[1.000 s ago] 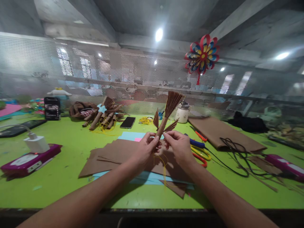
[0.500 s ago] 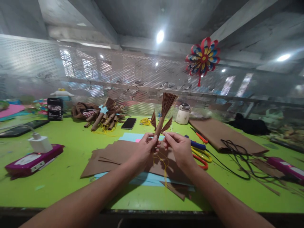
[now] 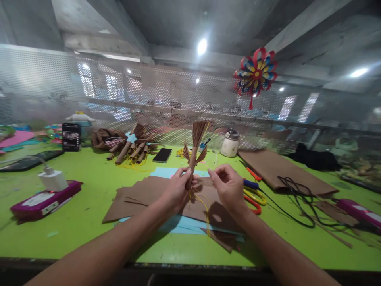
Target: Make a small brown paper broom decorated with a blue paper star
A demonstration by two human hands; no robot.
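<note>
My left hand (image 3: 179, 183) is closed round the lower tube of a brown paper figure (image 3: 194, 159), which stands nearly upright. The figure has a pleated fan on top and a small pleated wing on each side. From its lower end a yellow string (image 3: 206, 206) hangs over brown paper sheets (image 3: 149, 190). Just right of the figure and apart from it is my right hand (image 3: 229, 186), thumb and forefinger pinched together. What lies in that pinch, if anything, is too small to make out.
Scissors with yellow and red handles (image 3: 255, 197) and a blue-handled tool (image 3: 251, 184) with a black cord lie right. Similar paper figures (image 3: 131, 149) are piled back left. Behind stand a white jar (image 3: 229, 143) and a phone (image 3: 162, 155). A purple power strip (image 3: 44, 200) lies left.
My right hand has drawn away from the figure to the right. The figure has turned more upright and shifted slightly left and down in my left hand.
</note>
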